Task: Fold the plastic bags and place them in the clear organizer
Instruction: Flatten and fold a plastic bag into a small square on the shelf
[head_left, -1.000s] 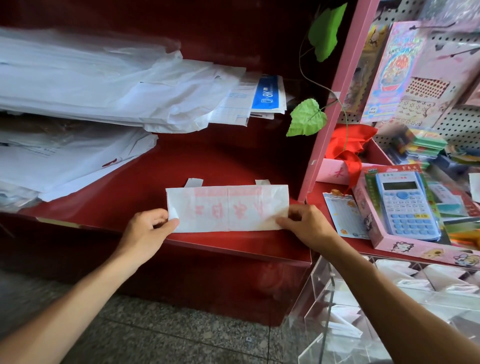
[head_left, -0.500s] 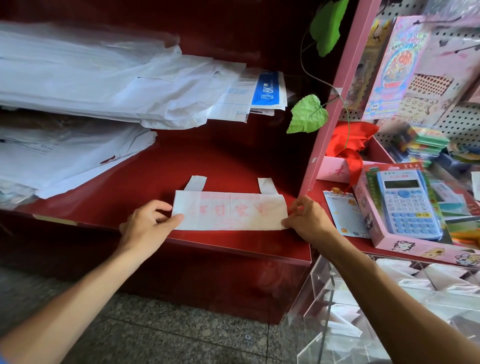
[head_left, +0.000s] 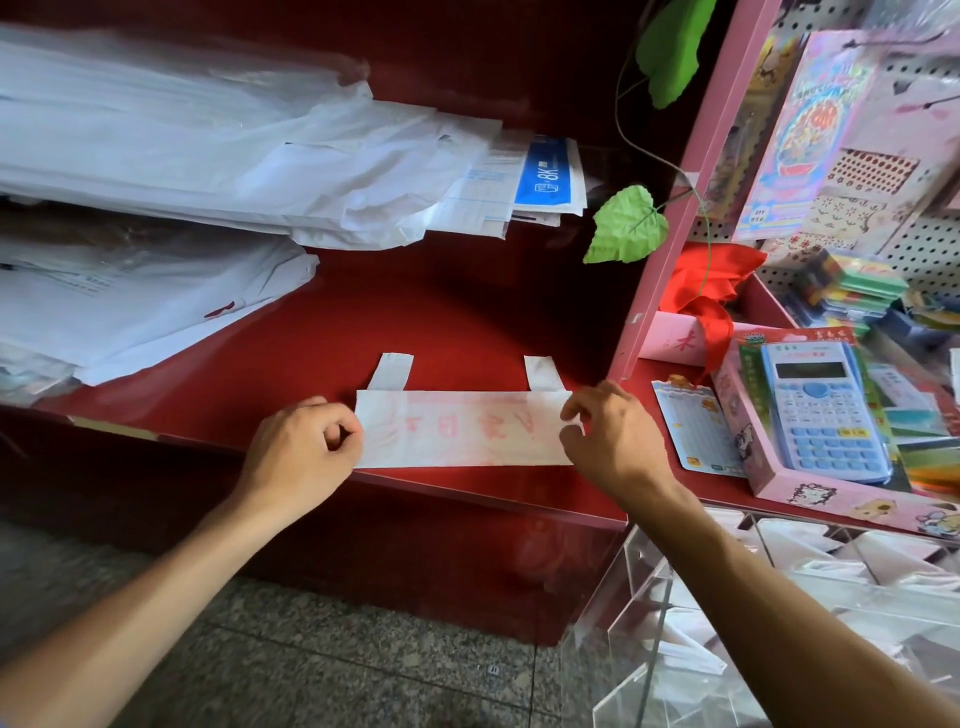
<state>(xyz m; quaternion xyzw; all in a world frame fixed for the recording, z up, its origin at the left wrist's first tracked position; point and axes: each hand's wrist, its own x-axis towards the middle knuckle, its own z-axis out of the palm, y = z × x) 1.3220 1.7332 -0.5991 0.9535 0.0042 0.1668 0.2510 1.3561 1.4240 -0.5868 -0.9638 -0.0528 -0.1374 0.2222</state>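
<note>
From the head view, your plastic bag (head_left: 462, 428) lies flat near the front edge of the red shelf (head_left: 467, 312), folded down to a long narrow strip. It is white and thin enough to be half see-through, with faint pink-red lettering showing across the middle, and its two handle loops stick out from the far edge, lying on the shelf. Your left hand (head_left: 298, 449) has its fingers curled at the strip's left end, thumb and fingertips pinching that edge. Your right hand (head_left: 605, 441) meets the right end with bent fingers, pinching the corner there.

Expect this film to be very light, limp and slippery: it will likely spring open or slide on the smooth shelf if you let an end go. Hold it by the two short ends, as you do now, and press the crease flat before the next fold, tucking the handles in so they don't trail.

The clear organizer (head_left: 675, 597) stands low at your right, below the shelf, with folded white bags already in its compartments. More loose white bags (head_left: 208, 150) are piled at the back left of the shelf, and a boxed blue calculator (head_left: 823, 405) sits on the counter to the right
</note>
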